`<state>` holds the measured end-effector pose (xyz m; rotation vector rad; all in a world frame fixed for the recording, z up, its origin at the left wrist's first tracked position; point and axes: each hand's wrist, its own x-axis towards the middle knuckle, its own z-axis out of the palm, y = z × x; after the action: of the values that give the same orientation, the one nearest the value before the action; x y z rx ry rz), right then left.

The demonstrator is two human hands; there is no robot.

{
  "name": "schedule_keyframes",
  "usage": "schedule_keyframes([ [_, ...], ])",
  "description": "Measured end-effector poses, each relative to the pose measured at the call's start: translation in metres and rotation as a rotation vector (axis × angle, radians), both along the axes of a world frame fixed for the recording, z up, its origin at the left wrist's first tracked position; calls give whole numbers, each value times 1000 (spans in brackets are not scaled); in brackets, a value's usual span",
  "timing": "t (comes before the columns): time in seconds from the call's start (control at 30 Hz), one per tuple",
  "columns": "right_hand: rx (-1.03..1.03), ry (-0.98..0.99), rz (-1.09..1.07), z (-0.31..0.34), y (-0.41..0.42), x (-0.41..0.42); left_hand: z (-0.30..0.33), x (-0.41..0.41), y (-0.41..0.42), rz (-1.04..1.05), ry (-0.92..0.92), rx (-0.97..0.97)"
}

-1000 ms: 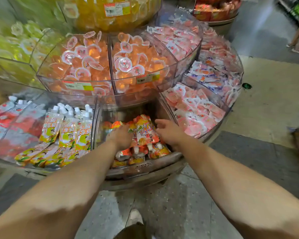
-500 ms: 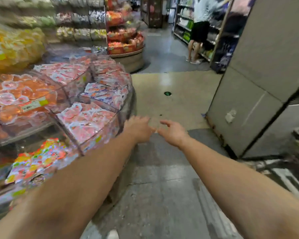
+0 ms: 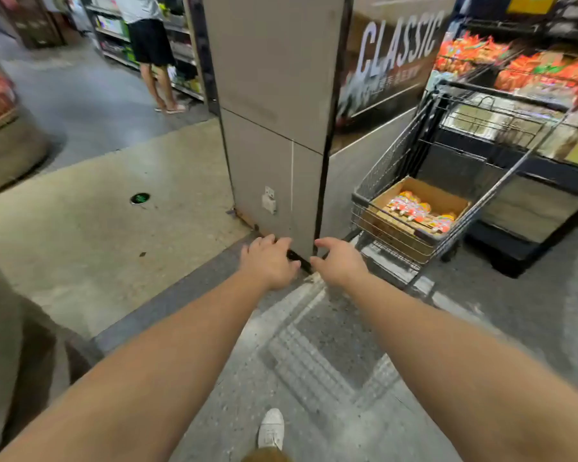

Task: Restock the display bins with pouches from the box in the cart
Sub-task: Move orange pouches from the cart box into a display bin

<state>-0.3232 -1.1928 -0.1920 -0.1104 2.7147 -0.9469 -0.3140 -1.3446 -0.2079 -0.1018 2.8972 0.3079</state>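
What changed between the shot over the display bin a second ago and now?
The view swung right, away from the bins, to a pillar and the cart holding the box of pouches. Both hands let go of the pouches they were setting in the bin: left hand and right hand are empty, fingers loose. Unchanged: both arms stretched forward, side by side.

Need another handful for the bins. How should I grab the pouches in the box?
Come from above through the box's open top. The pouches lie flat in a loose pile, so pinch several by their bodies with the fingers; cap ends are too blurred to locate.
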Motion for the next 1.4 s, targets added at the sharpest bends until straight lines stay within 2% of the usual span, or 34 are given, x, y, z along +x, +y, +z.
schedule_keyframes([
  [0.2,-47,-39,-295,-1,76,-104,4,-141,71,-204,10,36],
  [0.5,-86,-96,-550,-29,217,-230,-17,-296,217,-368,-77,110],
  [0.7,-41,-192,-517,-42,320,-330,-49,-391,300,-285,-172,158],
  [0.87,47,-194,-421,-43,386,-428,-57,-458,339,-169,-196,207],
  [1.13,73,-348,-201,-96,372,-529,-96,-546,337,-69,-309,212],
  [1.4,108,-403,-258,-115,395,-630,-125,-646,355,-69,-354,253],
])
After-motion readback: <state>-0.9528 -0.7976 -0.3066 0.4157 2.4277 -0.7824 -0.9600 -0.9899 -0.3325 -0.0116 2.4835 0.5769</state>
